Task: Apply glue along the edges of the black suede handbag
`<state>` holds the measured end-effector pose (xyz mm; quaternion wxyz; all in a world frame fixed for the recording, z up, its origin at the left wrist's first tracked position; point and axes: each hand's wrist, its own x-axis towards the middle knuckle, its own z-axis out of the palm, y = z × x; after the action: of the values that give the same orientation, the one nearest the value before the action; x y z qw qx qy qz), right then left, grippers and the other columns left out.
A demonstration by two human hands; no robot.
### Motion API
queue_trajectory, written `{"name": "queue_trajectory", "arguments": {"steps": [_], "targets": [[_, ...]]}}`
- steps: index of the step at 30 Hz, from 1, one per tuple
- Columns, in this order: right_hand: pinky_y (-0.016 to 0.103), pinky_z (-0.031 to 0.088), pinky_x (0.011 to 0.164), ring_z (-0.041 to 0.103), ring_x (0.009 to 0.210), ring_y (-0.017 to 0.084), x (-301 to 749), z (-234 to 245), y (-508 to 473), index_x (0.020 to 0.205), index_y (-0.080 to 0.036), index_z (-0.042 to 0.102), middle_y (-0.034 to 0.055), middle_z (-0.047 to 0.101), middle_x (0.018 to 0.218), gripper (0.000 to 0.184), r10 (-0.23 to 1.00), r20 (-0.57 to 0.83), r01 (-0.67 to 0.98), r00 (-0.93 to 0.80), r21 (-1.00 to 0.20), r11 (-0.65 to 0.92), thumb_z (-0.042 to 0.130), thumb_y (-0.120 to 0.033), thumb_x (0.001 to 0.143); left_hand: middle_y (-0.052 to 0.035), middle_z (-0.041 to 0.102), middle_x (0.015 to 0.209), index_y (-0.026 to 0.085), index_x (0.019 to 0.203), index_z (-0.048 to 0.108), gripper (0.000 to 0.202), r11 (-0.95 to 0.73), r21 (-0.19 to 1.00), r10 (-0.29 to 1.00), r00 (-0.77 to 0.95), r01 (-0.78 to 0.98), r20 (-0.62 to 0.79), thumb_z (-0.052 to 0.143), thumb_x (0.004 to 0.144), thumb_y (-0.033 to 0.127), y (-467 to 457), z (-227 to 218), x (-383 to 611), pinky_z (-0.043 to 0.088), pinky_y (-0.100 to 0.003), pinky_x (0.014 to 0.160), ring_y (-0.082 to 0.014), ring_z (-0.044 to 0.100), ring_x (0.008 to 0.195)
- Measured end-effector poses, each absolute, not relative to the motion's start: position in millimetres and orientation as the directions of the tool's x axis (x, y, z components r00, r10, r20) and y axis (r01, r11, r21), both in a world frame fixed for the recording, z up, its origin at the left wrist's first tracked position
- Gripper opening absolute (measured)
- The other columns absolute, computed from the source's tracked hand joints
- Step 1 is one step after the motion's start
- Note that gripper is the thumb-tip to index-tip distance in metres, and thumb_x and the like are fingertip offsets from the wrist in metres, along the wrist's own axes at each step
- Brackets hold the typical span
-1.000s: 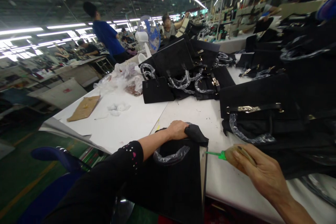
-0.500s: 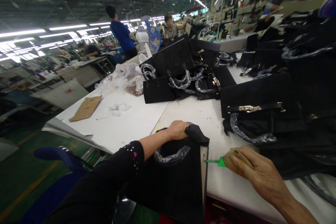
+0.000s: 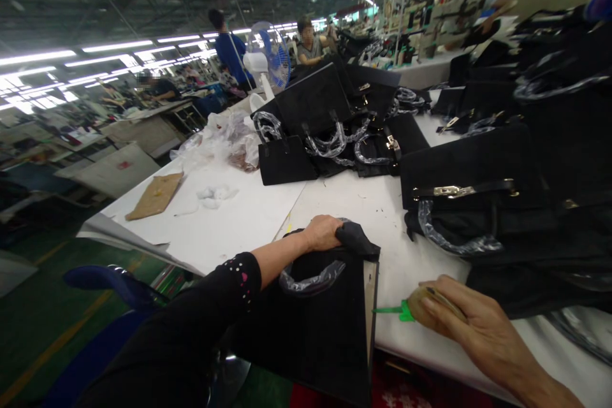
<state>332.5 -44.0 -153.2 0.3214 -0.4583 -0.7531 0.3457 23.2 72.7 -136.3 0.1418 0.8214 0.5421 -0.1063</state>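
A black handbag [image 3: 315, 325] lies at the table's front edge, a plastic-wrapped handle across it and a pale strip showing along its right side. My left hand [image 3: 324, 233] is closed on the black fabric at the bag's top edge. In my right hand [image 3: 471, 312] I grip a yellowish glue bottle [image 3: 433, 307] with a green nozzle. The nozzle's thin tip points left, at the pale strip on the bag's right side. Whether the tip touches the strip I cannot tell.
Several black handbags with wrapped handles pile up at the back [image 3: 315, 102] and right [image 3: 459, 172]. Clear plastic bags [image 3: 224, 134], a brown cardboard piece [image 3: 155, 196] and white scraps [image 3: 217, 196] lie on the left. A fan [image 3: 268, 57] stands behind; people work farther off.
My right hand and the glue bottle have moved slightly down along the bag's side. My left hand keeps its hold. The person in blue in the background has shifted right.
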Motion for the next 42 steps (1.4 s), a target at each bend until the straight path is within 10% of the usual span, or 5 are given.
{"name": "queue_trajectory", "arguments": {"steps": [42], "targets": [[0.020,0.048,0.061,0.062,0.066,0.011,333.2,-173.3,-80.1,0.104,-0.025,0.066,-0.0021,0.059,0.075,0.014,0.840,0.237,0.405,-0.488,-0.791,0.459,0.053,-0.028,0.099,-0.0064,0.078,0.096,0.022,0.090,0.075,0.025,-0.396,0.130,0.871,0.417,0.909,-0.262,0.057,0.087,0.039,73.2,-141.0,19.2,0.052,-0.031,0.078,-0.0265,0.072,0.092]]}}
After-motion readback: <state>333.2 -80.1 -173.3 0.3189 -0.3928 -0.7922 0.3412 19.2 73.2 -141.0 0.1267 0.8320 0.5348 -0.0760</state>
